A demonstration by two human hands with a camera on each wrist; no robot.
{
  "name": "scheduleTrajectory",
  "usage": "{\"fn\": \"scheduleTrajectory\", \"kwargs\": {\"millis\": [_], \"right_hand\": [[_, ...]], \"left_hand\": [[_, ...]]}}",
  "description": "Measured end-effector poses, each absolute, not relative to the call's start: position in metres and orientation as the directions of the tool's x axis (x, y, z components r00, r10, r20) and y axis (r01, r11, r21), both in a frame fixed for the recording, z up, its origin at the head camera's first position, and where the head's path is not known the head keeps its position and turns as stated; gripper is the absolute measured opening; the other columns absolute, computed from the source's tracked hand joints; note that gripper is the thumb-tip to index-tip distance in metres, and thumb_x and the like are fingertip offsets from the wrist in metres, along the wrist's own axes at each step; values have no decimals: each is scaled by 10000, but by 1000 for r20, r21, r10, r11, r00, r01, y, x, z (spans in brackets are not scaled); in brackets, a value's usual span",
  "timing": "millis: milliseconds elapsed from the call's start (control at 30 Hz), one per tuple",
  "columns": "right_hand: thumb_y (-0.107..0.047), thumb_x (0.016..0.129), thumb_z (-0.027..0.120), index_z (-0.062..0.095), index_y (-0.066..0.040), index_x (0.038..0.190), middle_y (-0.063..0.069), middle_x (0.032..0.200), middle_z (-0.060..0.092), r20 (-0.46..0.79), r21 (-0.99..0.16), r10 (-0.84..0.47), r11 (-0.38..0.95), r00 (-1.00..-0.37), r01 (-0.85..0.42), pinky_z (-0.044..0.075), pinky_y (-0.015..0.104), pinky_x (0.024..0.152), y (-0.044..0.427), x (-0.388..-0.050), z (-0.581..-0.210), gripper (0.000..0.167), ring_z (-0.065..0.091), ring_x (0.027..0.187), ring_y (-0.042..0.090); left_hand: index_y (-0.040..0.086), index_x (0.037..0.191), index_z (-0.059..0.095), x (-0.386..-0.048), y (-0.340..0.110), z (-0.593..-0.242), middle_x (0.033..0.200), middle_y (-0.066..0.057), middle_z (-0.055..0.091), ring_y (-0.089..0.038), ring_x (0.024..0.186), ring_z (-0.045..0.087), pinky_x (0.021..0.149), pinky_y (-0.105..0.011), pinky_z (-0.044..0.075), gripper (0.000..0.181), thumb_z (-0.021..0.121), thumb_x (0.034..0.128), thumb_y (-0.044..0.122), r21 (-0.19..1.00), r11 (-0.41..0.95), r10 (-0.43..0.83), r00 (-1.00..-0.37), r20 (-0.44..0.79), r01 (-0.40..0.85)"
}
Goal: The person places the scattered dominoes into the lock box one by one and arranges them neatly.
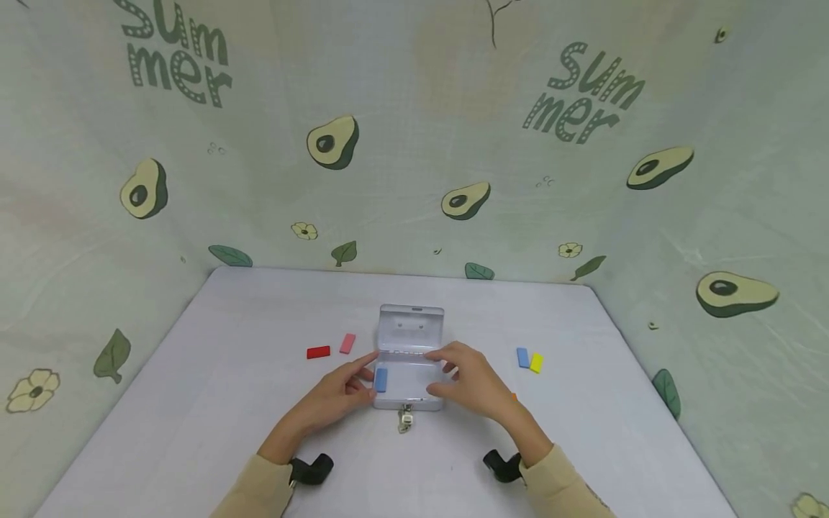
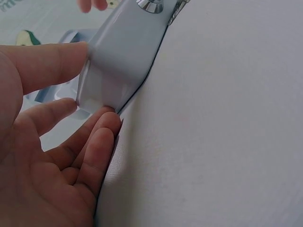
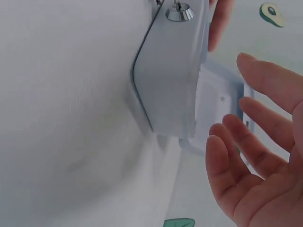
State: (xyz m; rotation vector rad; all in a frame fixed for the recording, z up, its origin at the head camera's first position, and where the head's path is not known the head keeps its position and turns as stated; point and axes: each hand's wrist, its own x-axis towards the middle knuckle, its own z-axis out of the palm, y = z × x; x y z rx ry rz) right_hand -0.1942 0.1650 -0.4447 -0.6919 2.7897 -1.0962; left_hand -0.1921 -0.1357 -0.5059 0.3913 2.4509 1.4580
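Observation:
A white metal cash box (image 1: 409, 381) stands on the table with its lid (image 1: 411, 327) raised at the back. Inside it, along the left wall, lies a blue block (image 1: 381, 380). My left hand (image 1: 335, 393) touches the left side of the box; in the left wrist view its fingertips (image 2: 99, 142) rest against the end wall and rim. On the other side, my right hand (image 1: 471, 378) hovers over the right rim with loosely bent fingers, holding nothing. The right wrist view shows a gap between its fingertips (image 3: 218, 146) and the box. Keys (image 1: 405, 419) hang from the front lock.
Left of the box lie a red block (image 1: 318, 352) and a pink block (image 1: 347, 343). To the right are another blue block (image 1: 522, 357) and a yellow block (image 1: 536, 362). An orange piece (image 1: 514, 396) shows partly behind the right wrist. Patterned cloth (image 1: 401, 144) surrounds the table.

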Motion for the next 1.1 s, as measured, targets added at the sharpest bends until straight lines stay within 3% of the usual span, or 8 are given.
{"fn": "scheduleTrajectory", "kwargs": {"millis": [167, 400, 667, 1100], "right_hand": [[-181, 885, 880, 703, -126, 1370, 96, 1286, 681, 98, -663, -409, 653, -907, -366, 600, 467, 899, 194, -189, -444, 519, 672, 1093, 305], [-225, 873, 898, 703, -207, 1379, 46, 1309, 675, 78, -668, -338, 681, -938, -301, 588, 410, 874, 235, -182, -444, 543, 658, 1136, 327], [-240, 864, 907, 695, -180, 1391, 58, 1277, 686, 131, -642, -327, 691, -936, -332, 578, 332, 889, 272, -177, -453, 571, 648, 1122, 320], [-303, 842, 924, 664, -112, 1420, 59, 1248, 673, 87, -647, -350, 692, -933, -319, 569, 338, 874, 301, -176, -472, 662, 618, 1059, 265]], "left_hand": [[231, 1631, 448, -194, -136, -506, 1321, -35, 628, -168, 1041, 609, 872, -283, 532, 710, 748, 990, 281, 889, 445, 382, -921, -80, 108], [208, 1634, 443, -193, -135, -505, 1329, -54, 630, -164, 1035, 611, 866, -262, 528, 715, 748, 990, 269, 893, 436, 394, -916, -75, 114], [227, 1634, 444, -191, -136, -505, 1325, -44, 627, -167, 1038, 608, 876, -275, 532, 714, 749, 991, 272, 882, 459, 374, -924, -84, 105], [205, 1630, 450, -191, -136, -500, 1326, -53, 631, -173, 1034, 605, 862, -275, 538, 719, 760, 984, 267, 884, 455, 373, -925, -79, 109]]}}
